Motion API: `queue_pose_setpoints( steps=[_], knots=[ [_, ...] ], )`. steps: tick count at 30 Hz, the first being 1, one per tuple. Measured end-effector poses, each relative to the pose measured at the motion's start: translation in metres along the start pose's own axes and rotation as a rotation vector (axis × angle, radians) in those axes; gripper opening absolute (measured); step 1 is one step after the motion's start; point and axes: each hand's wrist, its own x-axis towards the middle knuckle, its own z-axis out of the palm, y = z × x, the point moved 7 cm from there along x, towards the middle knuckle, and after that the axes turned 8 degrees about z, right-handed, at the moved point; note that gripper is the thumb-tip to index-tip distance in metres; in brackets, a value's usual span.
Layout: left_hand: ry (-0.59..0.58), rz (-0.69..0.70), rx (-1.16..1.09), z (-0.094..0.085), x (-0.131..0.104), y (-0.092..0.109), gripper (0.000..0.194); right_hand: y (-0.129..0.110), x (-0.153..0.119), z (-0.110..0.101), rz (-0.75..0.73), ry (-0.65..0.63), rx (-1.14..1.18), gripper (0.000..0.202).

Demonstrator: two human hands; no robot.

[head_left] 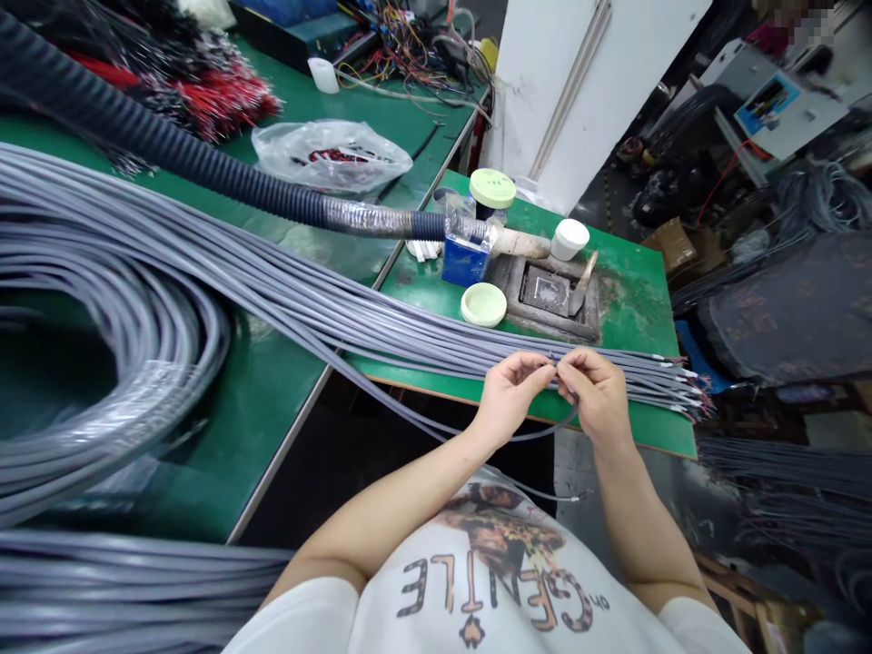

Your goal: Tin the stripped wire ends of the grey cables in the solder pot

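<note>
My left hand [514, 391] and my right hand [596, 391] meet fingertip to fingertip at the near edge of the green bench. Between them is the end of a grey cable [569, 418], which curves up from below into my right hand's fingers. Thin dark wires stick out at that end, and my left thumb and forefinger pinch them. Fingers hide most of the wires. Just behind my hands lies a thick bundle of grey cables [409, 329], running in from the left. Their stripped ends [688, 386] show coloured wires on the right.
A solder pot [550, 289] with a scraper [583, 283] sits beyond the bundle. Near it are a ribbed hose [286, 198], a blue box [465, 261], a pale green lid [483, 304] and a white cup [569, 239]. Coiled cable [170, 400] lies left.
</note>
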Motion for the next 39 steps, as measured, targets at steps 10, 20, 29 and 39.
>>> queue_pose_setpoints(
  steps=[10, 20, 29, 39],
  knots=[
    [-0.037, -0.013, -0.052, -0.001, 0.006, 0.004, 0.022, -0.005, 0.002, 0.004, -0.053, -0.033, -0.032, 0.018],
    [-0.027, 0.038, 0.035, -0.004, 0.007, -0.005, 0.021, -0.016, 0.011, 0.001, -0.119, 0.031, -0.216, 0.017],
    [-0.166, 0.696, 0.909, -0.021, 0.007, 0.037, 0.020, -0.019, 0.111, -0.033, -0.011, -0.138, -0.477, 0.021],
    [-0.271, 0.829, 1.104, -0.020, 0.003, 0.025, 0.018, 0.016, 0.196, -0.026, 0.112, -0.173, -0.871, 0.022]
  ],
)
